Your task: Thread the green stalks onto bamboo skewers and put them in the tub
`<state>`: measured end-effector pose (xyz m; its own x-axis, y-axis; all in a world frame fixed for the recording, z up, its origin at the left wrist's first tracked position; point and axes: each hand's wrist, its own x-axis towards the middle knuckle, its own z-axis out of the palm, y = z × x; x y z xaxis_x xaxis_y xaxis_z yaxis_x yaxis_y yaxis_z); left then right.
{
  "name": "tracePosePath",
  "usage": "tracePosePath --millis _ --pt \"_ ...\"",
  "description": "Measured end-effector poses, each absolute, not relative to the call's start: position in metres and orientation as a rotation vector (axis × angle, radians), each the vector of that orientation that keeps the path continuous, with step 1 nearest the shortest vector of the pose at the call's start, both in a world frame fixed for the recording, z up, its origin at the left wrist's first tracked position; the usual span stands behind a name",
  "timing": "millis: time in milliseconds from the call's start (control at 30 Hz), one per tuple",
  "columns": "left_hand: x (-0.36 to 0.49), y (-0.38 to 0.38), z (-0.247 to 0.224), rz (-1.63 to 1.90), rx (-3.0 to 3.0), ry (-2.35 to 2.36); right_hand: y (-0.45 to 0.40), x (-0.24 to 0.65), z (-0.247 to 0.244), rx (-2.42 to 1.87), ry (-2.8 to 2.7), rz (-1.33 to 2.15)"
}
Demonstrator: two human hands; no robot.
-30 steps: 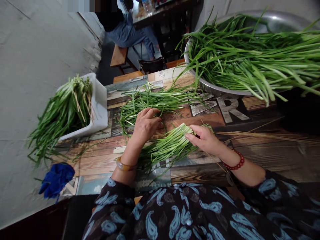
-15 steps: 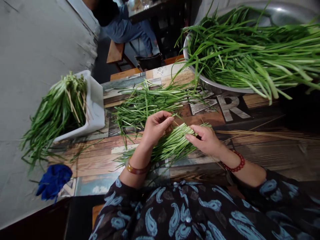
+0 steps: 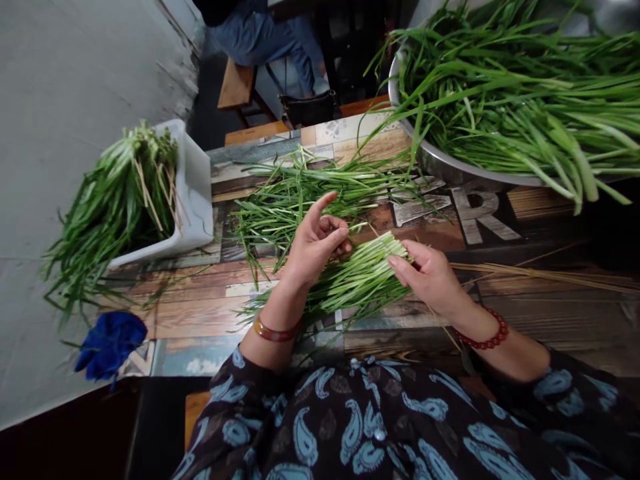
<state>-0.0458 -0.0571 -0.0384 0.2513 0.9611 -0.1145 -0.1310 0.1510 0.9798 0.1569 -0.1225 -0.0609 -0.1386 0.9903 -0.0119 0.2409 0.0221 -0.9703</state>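
Note:
My right hand (image 3: 433,277) pinches the pale cut ends of a bundle of thin green stalks (image 3: 350,277) lying on the table. Above the bundle's left part is my left hand (image 3: 320,243), its index finger raised and spread from the thumb, the other fingers loosely curled. A short pale stalk lies near its thumb tip; no held item shows clearly. Loose green stalks (image 3: 285,200) are scattered behind my hands. Thin sticks (image 3: 530,270) extend to the right of my right hand.
A white plastic bin (image 3: 195,193) with tied green bunches (image 3: 115,193) stands at the left, near a blue cloth-like item (image 3: 111,345). At the back right, a large metal basin (image 3: 435,157) overflows with long green leaves. A seated person's legs (image 3: 265,40) show beyond the table.
My left index finger has lifted away from the thumb, where the two were pinched together. The right hand keeps its hold on the stalk ends. The view has shifted slightly.

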Motion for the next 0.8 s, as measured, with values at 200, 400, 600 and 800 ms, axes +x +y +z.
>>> tracePosePath --millis 200,400,600,800 --pt "-0.0412 -0.0594 -0.037 1.001 1.144 1.012 -0.1219 0.1568 -0.0564 -1.322 -1.539 1.145" --pt "-0.0381 -0.0646 -0.0333 0.949 1.332 1.1 -0.1212 0.1566 -0.054 -1.33 -1.555 1.153" --pt "-0.0379 -0.0657 -0.0367 1.0 1.394 1.054 -0.1215 0.1571 -0.0533 -1.322 -1.581 1.126" --pt "-0.0356 -0.0664 -0.0395 1.003 1.278 1.097 -0.1226 0.1572 -0.0531 -1.32 -1.574 1.151"
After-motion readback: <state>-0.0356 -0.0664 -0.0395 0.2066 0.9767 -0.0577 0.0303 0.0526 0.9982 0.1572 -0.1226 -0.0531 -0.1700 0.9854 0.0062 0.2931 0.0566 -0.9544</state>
